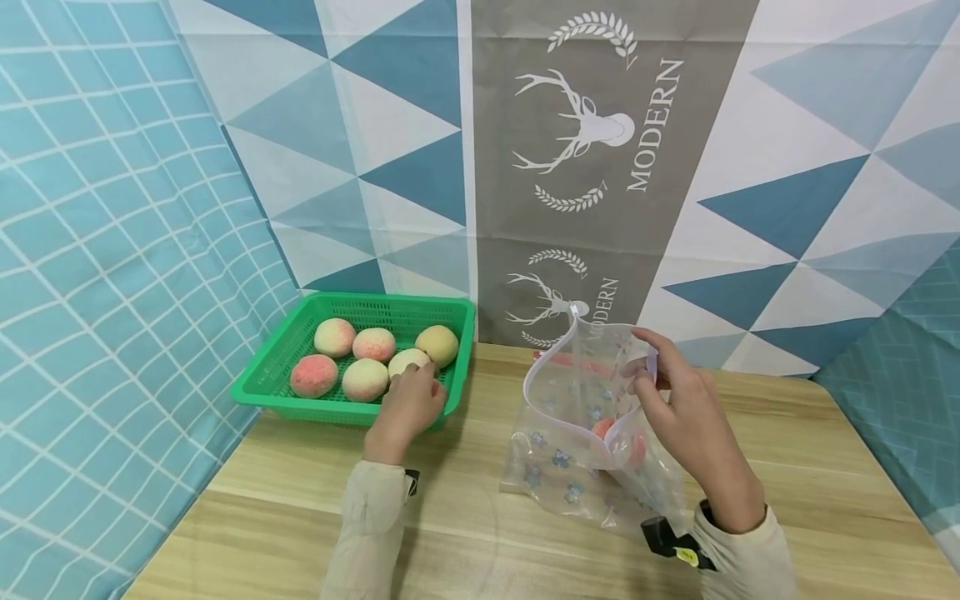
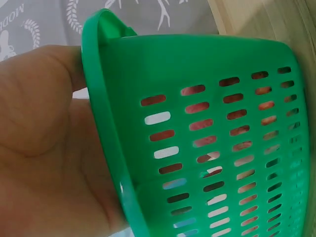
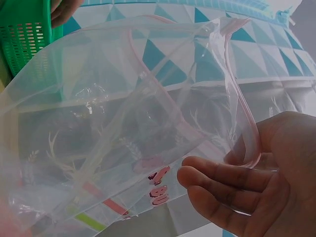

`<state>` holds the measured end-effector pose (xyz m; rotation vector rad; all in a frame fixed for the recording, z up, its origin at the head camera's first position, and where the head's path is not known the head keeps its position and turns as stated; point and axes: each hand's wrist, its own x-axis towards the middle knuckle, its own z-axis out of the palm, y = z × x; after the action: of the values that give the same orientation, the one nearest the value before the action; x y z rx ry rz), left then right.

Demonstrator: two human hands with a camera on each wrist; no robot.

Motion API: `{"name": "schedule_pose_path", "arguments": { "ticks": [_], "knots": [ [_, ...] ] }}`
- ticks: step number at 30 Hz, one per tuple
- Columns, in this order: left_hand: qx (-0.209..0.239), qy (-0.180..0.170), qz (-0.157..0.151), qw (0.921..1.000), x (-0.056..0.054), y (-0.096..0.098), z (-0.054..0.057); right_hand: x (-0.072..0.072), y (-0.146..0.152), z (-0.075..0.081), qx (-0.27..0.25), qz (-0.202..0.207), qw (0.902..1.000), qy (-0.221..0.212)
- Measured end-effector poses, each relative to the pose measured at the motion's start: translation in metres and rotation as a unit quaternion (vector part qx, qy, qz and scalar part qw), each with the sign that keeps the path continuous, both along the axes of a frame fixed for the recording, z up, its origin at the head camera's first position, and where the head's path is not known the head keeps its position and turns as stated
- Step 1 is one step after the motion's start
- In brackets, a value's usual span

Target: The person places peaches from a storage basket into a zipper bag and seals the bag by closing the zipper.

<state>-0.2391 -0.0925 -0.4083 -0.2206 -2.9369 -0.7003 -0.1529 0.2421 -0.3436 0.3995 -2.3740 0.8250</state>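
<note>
My left hand (image 1: 408, 408) reaches over the near right rim of a green plastic basket (image 1: 300, 406), fingers curled down at a pale yellow peach (image 1: 407, 360). In the left wrist view the basket wall (image 2: 123, 64) hides the fingertips. My right hand (image 1: 686, 408) pinches the rim of a clear zip bag (image 1: 555, 467) printed with blue flowers, holding its mouth wide. The bag's rim (image 3: 242, 106) runs between thumb and fingers in the right wrist view. A pinkish-red peach (image 1: 636, 450) shows through the bag's side.
Several more pink and yellow peaches lie in the basket, among them a red one (image 1: 313, 376) and a yellow one (image 1: 437, 346). The wooden table (image 1: 465, 542) meets a patterned wall covering (image 1: 405, 150) behind. A blue checked cloth (image 1: 112, 275) hangs at the left.
</note>
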Motion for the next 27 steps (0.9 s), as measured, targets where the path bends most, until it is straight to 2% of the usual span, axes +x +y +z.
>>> {"name": "schedule_pose_path", "arguments": {
  "ticks": [3, 6, 9, 13, 17, 27],
  "knots": [
    [-0.002, 0.013, 0.03, 0.9995, -0.001, -0.001, -0.001, 0.0, 0.0, 0.0, 0.0, -0.001, 1.0, 0.001],
    [-0.006, 0.023, 0.072, 0.9971, -0.004, -0.005, -0.003, -0.001, 0.0, -0.001, -0.002, 0.001, 1.0, 0.0],
    [-0.014, 0.016, 0.097, 0.995, -0.006, -0.007, -0.006, -0.001, 0.0, -0.002, -0.004, 0.001, 1.0, -0.006],
    [-0.021, 0.001, 0.096, 0.9952, -0.007, -0.009, -0.01, -0.002, 0.0, -0.004, -0.004, -0.002, 0.9999, -0.01],
    [-0.014, 0.0, 0.09, 0.9958, -0.007, -0.009, -0.011, -0.002, 0.0, -0.005, -0.001, -0.001, 0.9999, -0.011],
    [-0.002, 0.001, 0.078, 0.9969, -0.008, -0.009, -0.007, -0.003, 0.002, -0.004, -0.002, -0.003, 0.9999, -0.012]
  ]
}}
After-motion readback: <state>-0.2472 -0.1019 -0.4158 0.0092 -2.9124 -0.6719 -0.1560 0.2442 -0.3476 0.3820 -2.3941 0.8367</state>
